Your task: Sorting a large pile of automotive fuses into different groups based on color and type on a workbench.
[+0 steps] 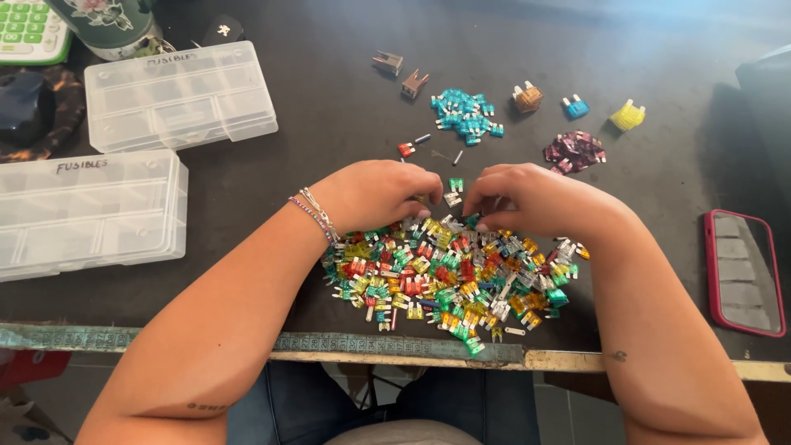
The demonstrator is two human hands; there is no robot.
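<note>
Two clear compartment boxes [91, 210] lie at nine o'clock. Left hand [375, 194] and right hand [527, 200], fingers curled narrow, rest on the mixed blade fuses [445, 276]; any grip cannot be told. Sorted teal fuses [467, 115] lie at twelve; phone [741, 272] at three.

Fuses [445, 280] are seen as glossy translucent plastic with metal blades. Storage boxes [177, 95] are noted as clear plastic. Desk [329, 107] is recorded as matt, dark.

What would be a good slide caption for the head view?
Both hands pick through mixed coloured blade fuses.
</note>
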